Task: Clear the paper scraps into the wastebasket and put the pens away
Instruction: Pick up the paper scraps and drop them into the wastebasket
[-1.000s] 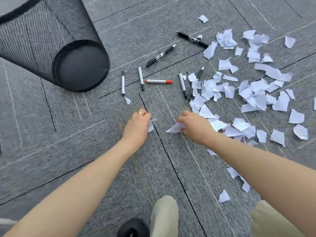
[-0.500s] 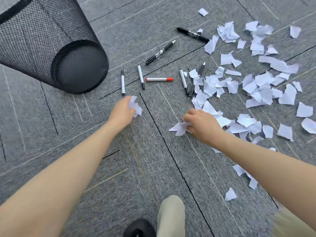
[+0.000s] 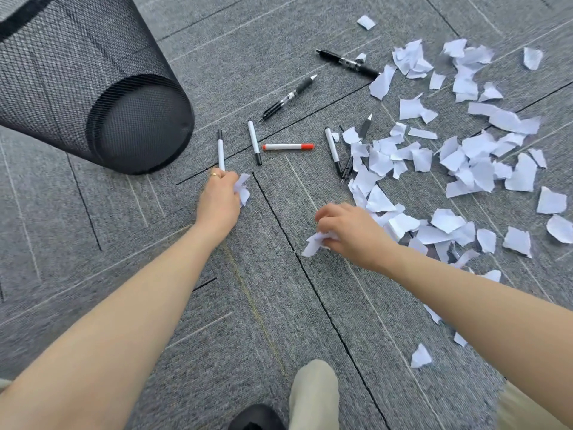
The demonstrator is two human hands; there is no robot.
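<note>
My left hand (image 3: 218, 201) is closed around a crumpled paper scrap (image 3: 242, 190). My fingers are curled tight on it, and the fingertips sit right at the bottom end of a black-and-white pen (image 3: 220, 149). I cannot tell if I am touching that pen. My right hand (image 3: 353, 231) is pinching another scrap (image 3: 316, 242) between thumb and fingers, just off the carpet (image 3: 155, 259).

The wastebasket (image 3: 93, 88) is black mesh. It sits at about ten o'clock from my left hand, near by. It looks tipped in this wide view, and I cannot see its opening. The big pile of scraps (image 3: 459, 162) is spread out from one to three o'clock of my right hand. More pens lie at twelve o'clock: one with red ends (image 3: 288, 146), a black one (image 3: 290, 97) and another black one (image 3: 347, 63) further off. Two more are half under paper (image 3: 333, 149).

I think most of the job is left. To do this step well, I should squeeze each handful into a ball so no bits fall. Then I should carry both hands right over the basket before I let go. I should pick paper off the pens gently so they do not roll away.
</note>
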